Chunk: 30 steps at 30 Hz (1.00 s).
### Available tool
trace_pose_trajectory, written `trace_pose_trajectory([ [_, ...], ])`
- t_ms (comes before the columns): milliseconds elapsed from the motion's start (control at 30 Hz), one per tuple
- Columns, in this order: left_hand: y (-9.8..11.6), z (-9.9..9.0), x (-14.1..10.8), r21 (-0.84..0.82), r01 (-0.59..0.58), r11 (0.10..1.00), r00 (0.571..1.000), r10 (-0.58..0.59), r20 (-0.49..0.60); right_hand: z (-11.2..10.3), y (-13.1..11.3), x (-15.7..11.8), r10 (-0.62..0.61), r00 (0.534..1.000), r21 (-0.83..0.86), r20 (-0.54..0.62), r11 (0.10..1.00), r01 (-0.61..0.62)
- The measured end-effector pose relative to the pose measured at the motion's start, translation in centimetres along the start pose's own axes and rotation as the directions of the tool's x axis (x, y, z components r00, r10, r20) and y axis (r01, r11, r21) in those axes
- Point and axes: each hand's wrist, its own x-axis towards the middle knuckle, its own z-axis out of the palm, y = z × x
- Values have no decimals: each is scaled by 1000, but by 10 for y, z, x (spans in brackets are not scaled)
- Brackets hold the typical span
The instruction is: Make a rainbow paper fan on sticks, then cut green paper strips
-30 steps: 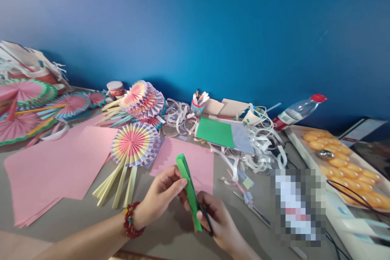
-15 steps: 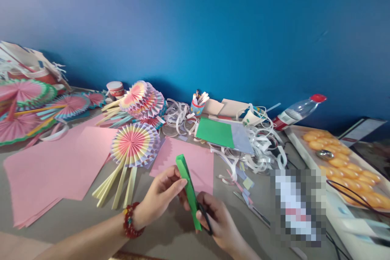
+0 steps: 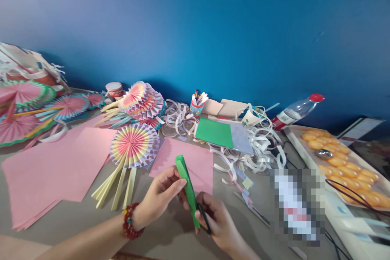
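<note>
A narrow green folded paper strip (image 3: 188,189) is pinched between the thumb and fingers of my left hand (image 3: 167,189), tilted with its top leaning left. A red bead bracelet (image 3: 131,221) circles that wrist. My right hand (image 3: 217,219) grips black-handled scissors (image 3: 204,218) by the strip's lower end; their dark edge runs along the strip's right side. How far the blades are apart is hidden. Below and behind both hands lies a sheet of pink paper (image 3: 198,162). To the left, a pleated paper fan (image 3: 134,146) with pale yellow sticks rests on the table.
Large pink sheets (image 3: 57,166) cover the left side, with several more pleated fans (image 3: 68,105) behind. Green paper (image 3: 215,132) and white paper curls (image 3: 262,150) lie farther back. A bottle (image 3: 297,111) leans by a tray of yellow-orange food (image 3: 341,152) at right. A blue wall (image 3: 195,28) stands behind.
The view has shifted very slightly. Both hands keep the same hold on the green strip and the scissors.
</note>
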Motion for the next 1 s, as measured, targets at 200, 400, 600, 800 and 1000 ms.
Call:
trace_pose_trajectory([
  [200,-2,-1,1,14,-8,1000,1000,8,-3,0,-2,0,-3,1000,-49,-8,999,2],
  [400,-2,-1,-1,36,-12,999,1000,11,8,-2,-6,0,-30,999,-100,-23,995,27],
  [600,2,2,-3,51,-9,999,1000,8,22,-1,-8,0,-23,1000,-87,-9,996,22],
  [800,1,2,-2,54,-8,999,999,7,33,-2,-5,0,-28,999,-102,-21,994,26],
  [1000,0,2,-3,68,-6,998,1000,4,21,-2,-3,1,-46,998,-147,-44,988,39],
])
